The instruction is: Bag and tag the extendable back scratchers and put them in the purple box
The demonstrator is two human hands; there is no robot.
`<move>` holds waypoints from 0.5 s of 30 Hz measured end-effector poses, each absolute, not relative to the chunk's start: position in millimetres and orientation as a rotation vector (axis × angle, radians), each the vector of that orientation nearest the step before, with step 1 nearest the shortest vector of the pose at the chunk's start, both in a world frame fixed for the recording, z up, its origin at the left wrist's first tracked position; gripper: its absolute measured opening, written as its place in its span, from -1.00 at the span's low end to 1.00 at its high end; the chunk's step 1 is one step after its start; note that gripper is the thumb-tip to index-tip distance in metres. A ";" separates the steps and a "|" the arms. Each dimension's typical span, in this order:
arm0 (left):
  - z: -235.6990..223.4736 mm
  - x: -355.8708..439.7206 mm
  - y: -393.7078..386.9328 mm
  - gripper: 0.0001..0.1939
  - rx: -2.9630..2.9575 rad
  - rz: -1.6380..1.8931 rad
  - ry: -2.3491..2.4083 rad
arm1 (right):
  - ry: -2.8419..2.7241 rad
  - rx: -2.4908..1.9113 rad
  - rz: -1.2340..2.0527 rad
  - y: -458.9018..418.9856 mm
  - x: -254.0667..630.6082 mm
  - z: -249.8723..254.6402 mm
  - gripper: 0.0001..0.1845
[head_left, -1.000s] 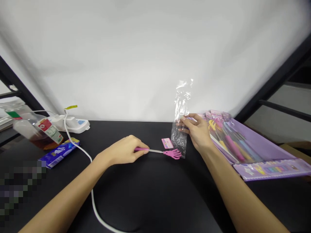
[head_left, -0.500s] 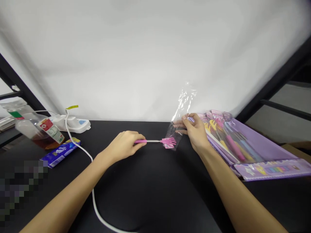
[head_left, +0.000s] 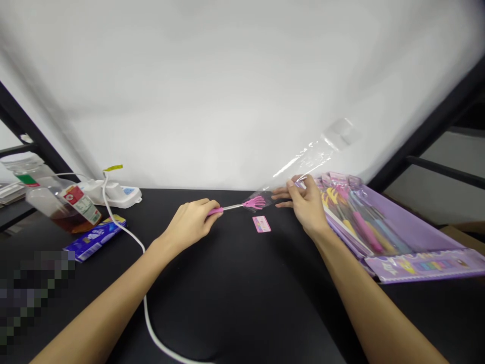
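Observation:
My left hand [head_left: 195, 220] is closed round the pink handle of a back scratcher [head_left: 232, 207] with a silver rod and a pink hand-shaped head. That head lies at the lower end of a clear plastic bag [head_left: 303, 162]; whether it is inside or behind the film I cannot tell. Between thumb and fingers, my right hand [head_left: 305, 205] pinches the bag, whose other end sticks up to the right against the wall. On the black table just below the scratcher's head lies a small pink card [head_left: 261, 224].
Right of my right hand lies a purple package [head_left: 409, 222] with several colourful back scratchers under its film. At the left are a jar of brown liquid [head_left: 68, 202], a blue packet [head_left: 96, 237], a white power strip [head_left: 125, 196] and a white cable [head_left: 151, 328]. A white wall [head_left: 189, 101] rises behind.
The pink card now lies on the table, apart from the scratcher's head. The head has tilted up and away, and the bag's upper end has swung down to the right.

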State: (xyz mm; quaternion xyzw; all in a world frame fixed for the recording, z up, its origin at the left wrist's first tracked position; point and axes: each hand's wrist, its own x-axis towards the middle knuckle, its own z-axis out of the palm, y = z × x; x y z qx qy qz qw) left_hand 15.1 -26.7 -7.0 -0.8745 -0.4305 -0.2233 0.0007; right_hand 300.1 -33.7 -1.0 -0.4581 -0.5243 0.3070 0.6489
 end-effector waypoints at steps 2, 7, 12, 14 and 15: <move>-7.3 15.3 -27.1 -0.75 -2.712 -0.639 -1.326 | -1.208 -1.042 0.691 -34.0 300.6 -1.0 -0.56; -7.8 16.7 -29.0 -0.76 -2.705 -0.665 -1.253 | -1.173 -0.991 0.852 -35.5 298.2 -1.2 -0.57; -8.3 16.9 -30.0 -0.78 -2.741 -0.724 -1.189 | -1.152 -0.997 1.106 -38.5 295.9 -0.8 -0.63; -8.6 17.6 -29.8 -0.79 -2.742 -0.737 -1.199 | -1.171 -1.026 1.155 -39.0 295.7 -1.1 -0.65; -8.7 18.1 -29.6 -0.80 -2.740 -0.744 -1.218 | -1.177 -1.031 1.162 -39.0 295.7 -1.6 -0.66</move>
